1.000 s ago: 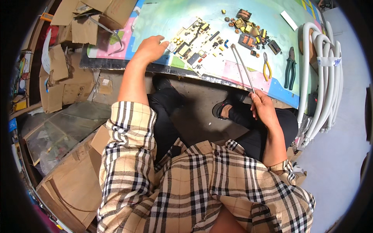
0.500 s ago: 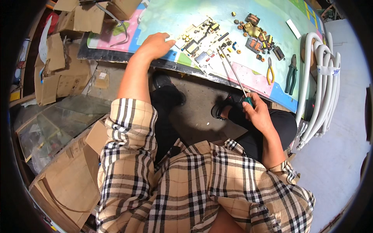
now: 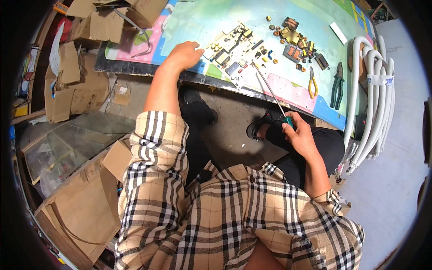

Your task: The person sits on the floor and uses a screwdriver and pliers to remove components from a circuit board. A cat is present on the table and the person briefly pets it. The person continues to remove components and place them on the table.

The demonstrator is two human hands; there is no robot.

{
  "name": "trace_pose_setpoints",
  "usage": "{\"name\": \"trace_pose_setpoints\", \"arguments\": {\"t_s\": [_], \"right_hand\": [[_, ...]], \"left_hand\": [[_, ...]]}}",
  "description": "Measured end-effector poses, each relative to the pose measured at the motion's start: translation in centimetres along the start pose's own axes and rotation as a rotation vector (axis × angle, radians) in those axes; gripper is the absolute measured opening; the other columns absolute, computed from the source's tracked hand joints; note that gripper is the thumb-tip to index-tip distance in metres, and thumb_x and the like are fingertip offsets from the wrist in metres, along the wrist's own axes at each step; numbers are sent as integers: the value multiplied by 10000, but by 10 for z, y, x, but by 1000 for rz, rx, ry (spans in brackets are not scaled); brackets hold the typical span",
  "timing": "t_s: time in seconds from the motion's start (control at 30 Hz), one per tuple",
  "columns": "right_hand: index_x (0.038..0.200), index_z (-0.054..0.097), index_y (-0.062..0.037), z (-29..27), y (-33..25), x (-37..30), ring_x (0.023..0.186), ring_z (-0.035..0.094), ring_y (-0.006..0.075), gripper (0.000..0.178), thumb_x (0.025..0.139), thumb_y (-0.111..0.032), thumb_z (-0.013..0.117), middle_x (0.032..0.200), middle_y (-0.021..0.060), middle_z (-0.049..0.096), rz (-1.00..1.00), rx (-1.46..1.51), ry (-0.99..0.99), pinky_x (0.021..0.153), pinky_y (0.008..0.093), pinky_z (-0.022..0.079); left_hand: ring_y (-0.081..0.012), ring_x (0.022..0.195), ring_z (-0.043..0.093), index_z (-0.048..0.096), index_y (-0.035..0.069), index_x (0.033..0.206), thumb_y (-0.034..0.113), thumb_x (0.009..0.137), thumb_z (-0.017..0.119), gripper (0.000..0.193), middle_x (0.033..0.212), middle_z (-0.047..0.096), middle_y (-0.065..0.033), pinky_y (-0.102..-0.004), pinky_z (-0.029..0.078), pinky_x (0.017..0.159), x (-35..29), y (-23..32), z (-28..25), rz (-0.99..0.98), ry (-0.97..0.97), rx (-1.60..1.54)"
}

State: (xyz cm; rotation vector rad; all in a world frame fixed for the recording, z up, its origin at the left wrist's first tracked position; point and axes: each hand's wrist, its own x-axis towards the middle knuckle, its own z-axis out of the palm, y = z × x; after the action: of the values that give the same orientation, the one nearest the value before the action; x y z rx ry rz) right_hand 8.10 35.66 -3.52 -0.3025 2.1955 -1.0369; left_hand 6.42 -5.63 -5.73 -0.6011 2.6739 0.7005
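Note:
A pale circuit board [image 3: 231, 42] crowded with small parts lies near the front edge of the table. At its left corner is my left hand [image 3: 185, 55], its fingers drawn together on the board's edge; the fingertips are partly hidden. My right hand [image 3: 299, 135], low in front of the table, is wrapped round the green handle of a screwdriver [image 3: 272, 91]. The long metal shaft slants up and left over the table edge, its tip by the board's right side. Several loose parts lie around the tip.
Right of the board is a pile of pulled components [image 3: 293, 53]. Yellow-handled cutters [image 3: 312, 85] and dark green pliers [image 3: 337, 87] lie farther right. A white strip [image 3: 339, 33] is behind them. Bundled white hose [image 3: 375, 81] hangs at the right; cardboard boxes [image 3: 74, 99] stand at the left.
The fingers of my left hand have drawn closer together at the board's corner. My right hand and the screwdriver have shifted only slightly. The whole view has turned a little.

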Motion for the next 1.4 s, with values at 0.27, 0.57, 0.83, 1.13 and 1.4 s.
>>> {"name": "trace_pose_setpoints", "arguments": {"t_s": [0.27, 0.57, 0.83, 1.13, 1.4], "right_hand": [[1166, 558, -9, -6, -7, 6, 621, 604, 167, 294, 913, -146, 619, 718, 106, 617, -5, 8, 45, 617, 313, 478], [1181, 551, -4, -4, -4, 15, 593, 558, 102, 290, 928, -131, 613, 744, 52, 608, -90, -61, 77, 567, 266, 460], [1144, 562, -15, -7, -6, 13, 738, 642, 362, 297, 892, -153, 636, 773, 205, 619, -34, -49, 85, 709, 399, 494], [1138, 564, -11, -10, -3, 14, 747, 642, 367, 304, 882, -154, 645, 780, 214, 614, -80, -60, 97, 706, 404, 491], [1163, 560, -8, -11, -1, 14, 609, 568, 132, 256, 932, -112, 600, 744, 69, 593, -11, 163, -26, 592, 271, 466]], "left_hand": [[-381, 1199, 569, 601, 30, 1293, 386, 933, 543, 509, 1270, 611, -235, -414, 440, 1022, 10, 7, 4, 23, -3, 40], [-372, 1056, 637, 676, 27, 1144, 339, 877, 602, 417, 1089, 684, -229, -416, 486, 936, 20, 24, 24, 12, -55, 83], [-338, 1043, 639, 654, 23, 1045, 371, 810, 734, 428, 1069, 673, -186, -435, 504, 884, 9, 61, 51, -1, 91, 215], [-363, 1043, 645, 636, 3, 1096, 308, 803, 750, 438, 1100, 665, -216, -426, 514, 898, 13, 68, 57, 25, 129, 247], [-372, 1019, 654, 625, -15, 1088, 280, 817, 733, 415, 1062, 682, -231, -435, 516, 893, 18, 69, 54, 38, 115, 260]]}}
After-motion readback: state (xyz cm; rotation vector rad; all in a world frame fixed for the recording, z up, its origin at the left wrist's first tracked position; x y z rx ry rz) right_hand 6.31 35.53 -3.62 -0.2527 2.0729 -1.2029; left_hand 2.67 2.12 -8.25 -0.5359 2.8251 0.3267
